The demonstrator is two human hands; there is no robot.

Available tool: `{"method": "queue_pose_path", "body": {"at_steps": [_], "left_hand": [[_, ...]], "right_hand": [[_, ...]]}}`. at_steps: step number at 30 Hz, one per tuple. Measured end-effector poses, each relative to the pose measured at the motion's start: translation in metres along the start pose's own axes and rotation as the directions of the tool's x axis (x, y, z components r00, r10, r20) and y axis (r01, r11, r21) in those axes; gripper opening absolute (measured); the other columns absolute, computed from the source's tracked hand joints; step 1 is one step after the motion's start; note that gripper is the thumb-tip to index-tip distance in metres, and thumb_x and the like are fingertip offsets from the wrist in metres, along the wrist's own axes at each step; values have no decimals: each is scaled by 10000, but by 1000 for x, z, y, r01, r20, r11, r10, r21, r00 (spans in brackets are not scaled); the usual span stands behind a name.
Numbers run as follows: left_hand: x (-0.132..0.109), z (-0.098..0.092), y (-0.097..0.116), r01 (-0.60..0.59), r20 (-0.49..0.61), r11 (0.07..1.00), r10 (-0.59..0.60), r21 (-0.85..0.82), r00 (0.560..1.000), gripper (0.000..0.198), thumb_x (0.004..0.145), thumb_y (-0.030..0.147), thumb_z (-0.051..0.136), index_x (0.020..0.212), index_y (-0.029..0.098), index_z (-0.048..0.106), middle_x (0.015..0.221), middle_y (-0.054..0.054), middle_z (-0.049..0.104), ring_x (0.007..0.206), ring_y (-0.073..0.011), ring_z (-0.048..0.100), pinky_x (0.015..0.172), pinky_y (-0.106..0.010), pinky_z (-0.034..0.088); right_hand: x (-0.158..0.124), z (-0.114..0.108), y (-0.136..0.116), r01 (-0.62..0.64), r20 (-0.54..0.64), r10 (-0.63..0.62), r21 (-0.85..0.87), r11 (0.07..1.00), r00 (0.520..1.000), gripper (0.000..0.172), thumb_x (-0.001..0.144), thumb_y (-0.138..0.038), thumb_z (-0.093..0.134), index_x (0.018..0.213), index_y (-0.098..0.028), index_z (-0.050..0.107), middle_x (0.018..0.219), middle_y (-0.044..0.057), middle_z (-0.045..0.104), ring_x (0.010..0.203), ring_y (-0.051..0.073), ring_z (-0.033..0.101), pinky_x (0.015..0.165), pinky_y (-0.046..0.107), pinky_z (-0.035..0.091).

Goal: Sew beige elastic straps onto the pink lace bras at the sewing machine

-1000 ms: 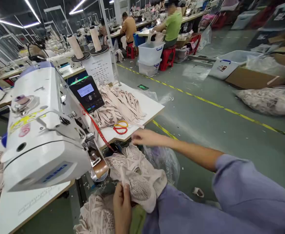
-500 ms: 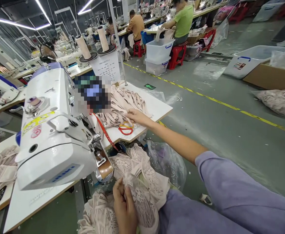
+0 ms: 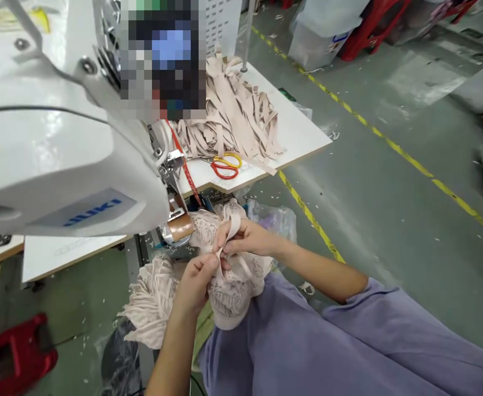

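Over my lap hangs a beige lace garment (image 3: 235,302) that looks like a bra. My left hand (image 3: 196,278) pinches its edge between thumb and fingers. Close against it, my right hand (image 3: 245,237) is closed on a beige fabric strap (image 3: 235,224), whose upper end curls above the fingers. The strap's lower end meets the garment at my left fingertips; whether the two are joined there is hidden. Just beyond my hands is the sewing machine's arm end (image 3: 179,228).
The white sewing machine (image 3: 80,165) fills the left. On the white table (image 3: 299,132) lie a pile of beige straps (image 3: 241,115) and red-and-yellow scissors (image 3: 226,166). More beige lace pieces (image 3: 154,302) hang below. A red stool (image 3: 18,352) stands at lower left.
My right hand has come back from the strap pile to my left hand, bringing a strap. The view has tilted down and closer to the machine.
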State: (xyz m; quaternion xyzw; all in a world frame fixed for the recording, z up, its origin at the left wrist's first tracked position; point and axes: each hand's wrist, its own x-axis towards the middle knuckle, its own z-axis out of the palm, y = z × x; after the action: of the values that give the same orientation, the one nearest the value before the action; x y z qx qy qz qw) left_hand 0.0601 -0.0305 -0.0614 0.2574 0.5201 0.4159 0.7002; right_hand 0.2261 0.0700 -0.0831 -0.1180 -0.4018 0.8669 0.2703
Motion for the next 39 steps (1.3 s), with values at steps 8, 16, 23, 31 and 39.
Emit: {"method": "queue_pose_path", "body": {"at_steps": [8,16,23,31,39], "left_hand": [[-15,14,21,-168,-163,887,260,430,952,410,893,515,592,754,149,712,575,19,514,534,-97,418,526,-217,330],[-9,-4,43,-441,241,31,801,897,548,304,934,182,570,1225,174,657,1092,-87,743,957,-171,693,803,-227,507],[-9,-33,40,-74,58,-22,852,997,520,292,959,222,534,1197,184,698,955,-98,715,833,-166,680,694,-239,496],[-16,-56,43,-162,-94,373,582,914,808,415,959,394,540,1353,273,592,1306,-71,676,765,-149,698,607,-225,511],[-22,-40,51,-126,-232,601,483,790,844,446,961,439,529,1359,245,585,926,-45,766,502,-111,588,453,-214,442]], "right_hand": [[-8,11,23,-401,28,412,293,868,911,576,714,-703,719,836,-140,696,781,25,690,719,125,633,736,257,530],[45,1,-23,-36,-395,-9,-108,994,918,259,828,-414,744,925,-174,748,644,-39,595,570,48,510,540,155,408],[76,0,-27,-53,-253,-64,-430,901,965,235,834,-387,719,914,-173,664,714,-14,645,630,98,594,611,224,490],[100,7,-36,103,-113,-371,-850,516,922,104,852,-276,619,810,-187,587,853,1,583,718,117,517,655,252,423],[128,4,-37,233,102,-453,-941,244,886,125,786,-137,554,722,-195,465,948,49,558,876,181,540,766,316,454]]}}
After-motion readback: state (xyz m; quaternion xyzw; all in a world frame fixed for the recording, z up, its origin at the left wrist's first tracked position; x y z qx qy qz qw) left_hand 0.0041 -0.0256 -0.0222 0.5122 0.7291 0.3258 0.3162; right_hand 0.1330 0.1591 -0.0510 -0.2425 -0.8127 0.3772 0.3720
